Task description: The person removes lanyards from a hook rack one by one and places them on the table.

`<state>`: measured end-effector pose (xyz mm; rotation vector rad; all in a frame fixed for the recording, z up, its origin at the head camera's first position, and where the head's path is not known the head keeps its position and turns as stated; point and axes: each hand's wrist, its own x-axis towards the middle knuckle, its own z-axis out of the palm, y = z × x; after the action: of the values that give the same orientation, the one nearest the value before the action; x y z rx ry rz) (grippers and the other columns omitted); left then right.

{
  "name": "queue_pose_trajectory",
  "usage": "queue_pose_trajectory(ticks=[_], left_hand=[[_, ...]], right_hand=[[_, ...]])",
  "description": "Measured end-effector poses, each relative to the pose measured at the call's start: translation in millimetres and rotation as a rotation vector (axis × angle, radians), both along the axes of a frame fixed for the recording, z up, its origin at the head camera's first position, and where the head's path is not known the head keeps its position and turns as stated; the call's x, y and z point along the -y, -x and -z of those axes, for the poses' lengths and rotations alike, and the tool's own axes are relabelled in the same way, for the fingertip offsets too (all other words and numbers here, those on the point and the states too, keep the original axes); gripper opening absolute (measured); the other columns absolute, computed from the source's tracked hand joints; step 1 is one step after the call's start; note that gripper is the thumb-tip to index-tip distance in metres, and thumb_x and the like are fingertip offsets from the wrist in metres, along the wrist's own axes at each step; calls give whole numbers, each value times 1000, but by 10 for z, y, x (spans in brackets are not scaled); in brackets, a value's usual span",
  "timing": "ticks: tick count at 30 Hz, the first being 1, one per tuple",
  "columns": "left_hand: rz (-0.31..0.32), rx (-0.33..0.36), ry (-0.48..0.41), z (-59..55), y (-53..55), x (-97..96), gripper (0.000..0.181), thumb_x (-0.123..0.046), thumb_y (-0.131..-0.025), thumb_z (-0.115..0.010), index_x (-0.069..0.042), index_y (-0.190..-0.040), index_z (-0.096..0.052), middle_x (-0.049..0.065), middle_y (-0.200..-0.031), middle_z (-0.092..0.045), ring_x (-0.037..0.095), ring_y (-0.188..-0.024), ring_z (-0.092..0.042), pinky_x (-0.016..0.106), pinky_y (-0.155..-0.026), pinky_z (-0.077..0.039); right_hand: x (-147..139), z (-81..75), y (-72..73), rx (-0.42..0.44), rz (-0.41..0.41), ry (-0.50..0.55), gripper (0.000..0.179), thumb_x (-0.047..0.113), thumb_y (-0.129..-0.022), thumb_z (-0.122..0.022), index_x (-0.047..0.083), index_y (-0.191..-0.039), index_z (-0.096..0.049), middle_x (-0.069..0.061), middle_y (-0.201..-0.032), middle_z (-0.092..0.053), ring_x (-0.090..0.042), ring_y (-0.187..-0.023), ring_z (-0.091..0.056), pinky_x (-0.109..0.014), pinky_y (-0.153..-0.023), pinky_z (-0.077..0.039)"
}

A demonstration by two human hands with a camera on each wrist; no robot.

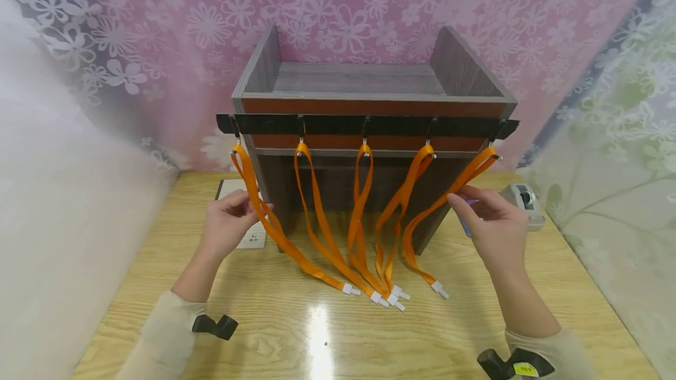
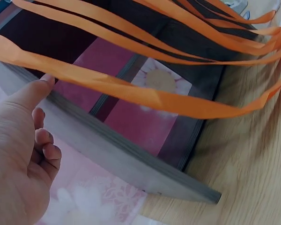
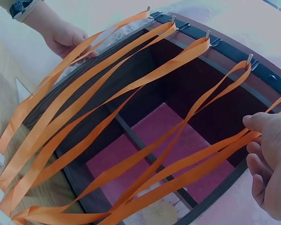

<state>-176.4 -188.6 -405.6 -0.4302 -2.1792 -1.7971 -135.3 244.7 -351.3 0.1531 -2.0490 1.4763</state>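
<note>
Several orange lanyards [image 1: 359, 216] hang from metal hooks on a black bar [image 1: 401, 126] across the front of a grey wooden shelf unit. White plastic clips [image 1: 393, 298] end the straps low over the table, most of them bunched together. My left hand [image 1: 228, 221] pinches the leftmost lanyard [image 2: 145, 96] partway down, its thumb at the strap's edge and the other fingers curled below. On the other side, my right hand [image 1: 493, 224] holds the rightmost lanyard [image 3: 215, 157] between thumb and fingers, drawing it outward. The rightmost clip [image 1: 437, 288] lies apart from the others.
The grey shelf unit [image 1: 470, 63] stands on a light wooden table [image 1: 274, 339], against a pink floral backdrop [image 1: 338, 4]. Behind my left hand is a white printed card [image 1: 254, 238]. A grey-white device [image 1: 530, 201] sits at the right, near a blue object [image 1: 465, 221] partly hidden by my right hand.
</note>
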Motion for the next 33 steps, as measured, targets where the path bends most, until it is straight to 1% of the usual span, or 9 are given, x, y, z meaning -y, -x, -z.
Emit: queue_pose_trajectory(ticks=[3,7,10,13,16,18,21,25,33], left_hand=[[5,39,-13,-9,3,-38,19,-4,-87,-76,5,-104,-75,-10,-79,-66,5,-67,-58,17,-58,-49],[-48,112,6,-13,17,-59,24,-16,-86,-81,1,-102,-77,-16,-81,-73,6,-73,-68,21,-64,-55],[-85,132,31,-11,26,-65,25,-20,-84,-83,-1,-100,-78,-17,-79,-74,6,-73,-69,21,-64,-56],[-76,120,28,-4,34,-82,25,-19,-84,-83,1,-99,-78,-12,-83,-76,5,-75,-70,21,-64,-56],[-59,76,18,3,39,-112,20,-14,-84,-82,3,-94,-78,-4,-83,-77,5,-73,-69,21,-60,-55],[-56,52,12,9,36,-132,16,-10,-84,-82,4,-90,-78,-2,-82,-77,5,-72,-68,21,-58,-55],[-68,42,11,16,20,-148,12,-7,-83,-81,4,-87,-78,-4,-80,-76,5,-71,-68,21,-58,-55],[-79,67,21,26,-2,-141,14,-8,-82,-82,4,-89,-78,-10,-82,-76,4,-75,-68,21,-61,-56],[-88,84,49,-6,-3,-127,22,-19,-83,-83,0,-93,-80,1,-86,-78,5,-75,-68,22,-61,-56]], right_hand=[[43,-14,9,11,21,-19,15,3,-84,-79,-4,-97,-76,12,-71,-67,-7,-52,-49,-21,-43,-35],[89,-21,24,44,50,-18,15,9,-84,-81,-2,-94,-77,11,-64,-63,-7,-47,-47,-22,-41,-36],[108,-26,31,100,83,-7,17,14,-83,-82,0,-93,-79,9,-59,-61,-7,-44,-47,-22,-40,-36],[121,-28,31,183,125,3,23,21,-82,-84,2,-95,-80,12,-57,-62,-7,-41,-46,-21,-39,-36],[146,-29,16,263,151,10,32,30,-82,-84,3,-100,-80,18,-62,-68,-10,-40,-50,-23,-39,-37],[167,-31,6,282,145,23,36,33,-83,-83,1,-102,-79,19,-66,-71,-14,-39,-53,-24,-38,-39],[194,-25,-7,256,137,33,36,33,-85,-81,1,-101,-79,17,-67,-73,-17,-39,-53,-25,-38,-39],[212,-9,-5,181,145,65,29,27,-87,-80,0,-98,-79,15,-67,-73,-15,-39,-52,-22,-39,-41],[216,-53,52,47,184,198,24,18,-85,-80,-2,-98,-79,10,-67,-73,-6,-48,-62,-15,-40,-42]])
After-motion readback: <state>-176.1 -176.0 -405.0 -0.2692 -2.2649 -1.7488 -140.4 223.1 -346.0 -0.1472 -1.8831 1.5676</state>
